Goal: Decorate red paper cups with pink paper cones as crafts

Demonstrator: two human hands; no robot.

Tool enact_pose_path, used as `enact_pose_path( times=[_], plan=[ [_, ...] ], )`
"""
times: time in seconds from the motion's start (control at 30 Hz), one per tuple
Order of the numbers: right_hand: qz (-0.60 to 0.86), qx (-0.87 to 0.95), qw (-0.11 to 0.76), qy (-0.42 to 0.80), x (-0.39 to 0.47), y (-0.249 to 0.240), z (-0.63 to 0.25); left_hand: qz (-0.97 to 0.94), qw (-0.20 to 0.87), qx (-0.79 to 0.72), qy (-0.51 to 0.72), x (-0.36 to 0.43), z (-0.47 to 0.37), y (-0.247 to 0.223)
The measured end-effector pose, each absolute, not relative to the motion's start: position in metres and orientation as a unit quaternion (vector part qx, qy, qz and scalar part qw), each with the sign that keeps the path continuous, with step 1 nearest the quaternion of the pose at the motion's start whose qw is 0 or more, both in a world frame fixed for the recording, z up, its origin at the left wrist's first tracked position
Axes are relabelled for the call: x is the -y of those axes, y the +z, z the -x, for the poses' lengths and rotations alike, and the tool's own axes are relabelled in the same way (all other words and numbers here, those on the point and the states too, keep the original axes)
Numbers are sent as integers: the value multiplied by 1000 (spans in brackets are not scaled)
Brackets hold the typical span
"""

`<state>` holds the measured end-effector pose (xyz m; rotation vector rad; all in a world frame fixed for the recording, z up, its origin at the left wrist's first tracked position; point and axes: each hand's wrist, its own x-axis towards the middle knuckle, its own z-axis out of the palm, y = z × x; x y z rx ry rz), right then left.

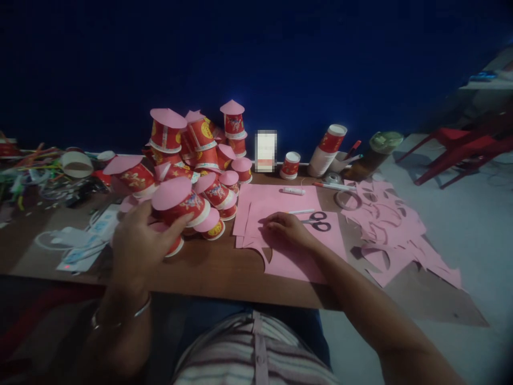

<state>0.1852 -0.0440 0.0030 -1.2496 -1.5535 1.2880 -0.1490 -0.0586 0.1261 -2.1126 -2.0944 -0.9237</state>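
My left hand (138, 243) is closed around a red printed paper cup (194, 209) with a pink paper cone (171, 193) on top. The cup is tilted, at the front of a pile of similar cone-topped cups (168, 136), and my thumb lies along its side. My right hand (287, 230) rests on pink paper sheets (300, 259), its fingers loosely bent and holding nothing I can see. Beside it on the paper lie black-handled scissors (320, 221) and a thin pencil-like stick (300, 212). A white glue stick (294, 191) lies farther back.
Pink paper offcuts (380, 214) and a tape roll (348, 200) lie on the right. Behind stand a single red cup (290, 166), a tilted cup stack (328, 149) and a jar (374, 155). A power strip (90, 243) with cables and tangled strands (32, 171) occupy the left.
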Motion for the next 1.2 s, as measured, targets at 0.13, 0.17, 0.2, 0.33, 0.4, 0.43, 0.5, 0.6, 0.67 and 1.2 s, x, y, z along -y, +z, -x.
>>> enact_pose_path(
  times=[0.13,0.17,0.2,0.33,0.4,0.43,0.5,0.6,0.67,1.2],
  plan=[
    [495,610,377,490,43,-1,-186,688,64,669,-273,53,144,107],
    [492,609,381,491,43,-2,-186,694,62,668,-262,51,144,103],
    [488,607,385,495,42,-3,-186,694,57,670,-255,48,144,99],
    [469,594,391,524,41,-9,-189,688,52,682,-243,40,145,88],
    [465,590,393,531,41,-11,-190,683,50,689,-240,38,144,85],
    [464,587,395,534,40,-12,-190,680,50,691,-239,37,144,84],
    [463,580,399,538,41,-12,-190,679,47,693,-238,37,142,83],
    [456,562,407,558,41,-13,-188,677,45,696,-234,39,140,82],
    [454,548,410,570,42,-13,-187,675,46,700,-230,41,140,82],
    [464,571,396,549,44,-3,-187,679,82,653,-325,58,144,76]
  ],
)
